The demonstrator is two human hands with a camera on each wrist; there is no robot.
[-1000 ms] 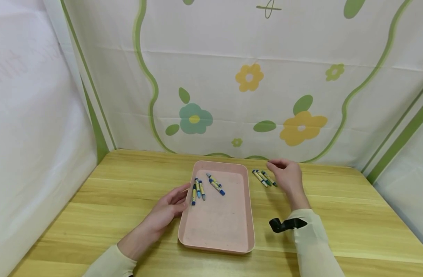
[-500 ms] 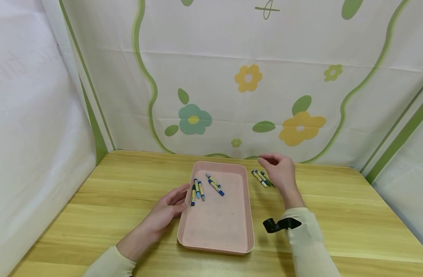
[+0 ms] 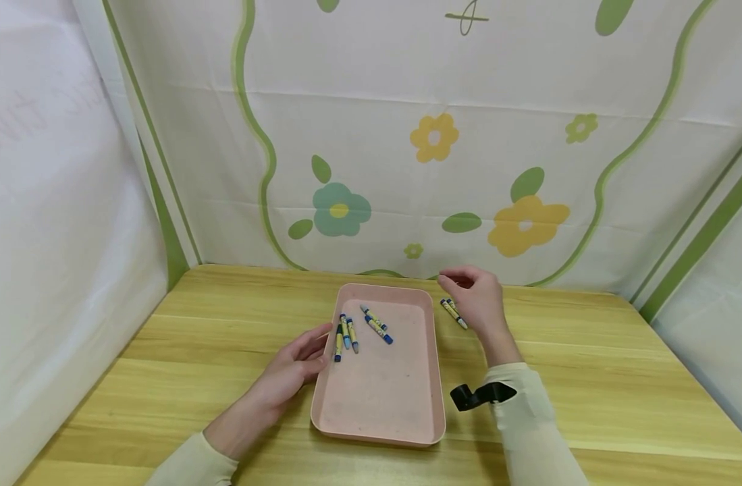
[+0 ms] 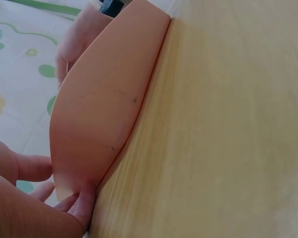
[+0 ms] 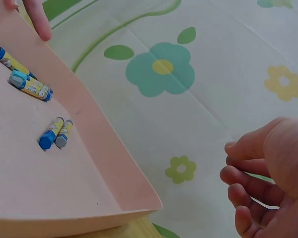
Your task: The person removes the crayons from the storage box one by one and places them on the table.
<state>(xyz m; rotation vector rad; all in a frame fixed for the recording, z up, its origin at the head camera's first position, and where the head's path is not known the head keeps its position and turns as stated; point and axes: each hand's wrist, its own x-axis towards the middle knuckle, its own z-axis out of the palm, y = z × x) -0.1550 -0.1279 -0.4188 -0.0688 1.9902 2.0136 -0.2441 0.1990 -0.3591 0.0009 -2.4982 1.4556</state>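
Note:
In the head view a pink tray (image 3: 383,391) lies on the table. My left hand (image 3: 279,374) holds its left side, thumb at the rim and fingers against the outer wall. Several crayons in yellow wrappers lie inside: a blue one (image 3: 379,330) beside a grey-tipped one, and a group by the left wall with a light-blue-tipped crayon (image 3: 345,331). My right hand (image 3: 477,297) hovers beyond the tray's far right corner, fingers loosely bent, with nothing visible between them. Below it, a white-tipped crayon (image 3: 454,314) and another lie on the table, partly hidden.
The wooden table (image 3: 589,378) extends to both sides of the tray. A white cloth with printed flowers (image 3: 434,137) hangs behind its far edge. White cloth also hangs at left and right. A black wrist mount (image 3: 483,395) sits on the right sleeve.
My right hand has moved left from beyond the crayons on the table, now covering the green-ended ones seen earlier. The left hand, the tray and the crayons inside it have stayed in place.

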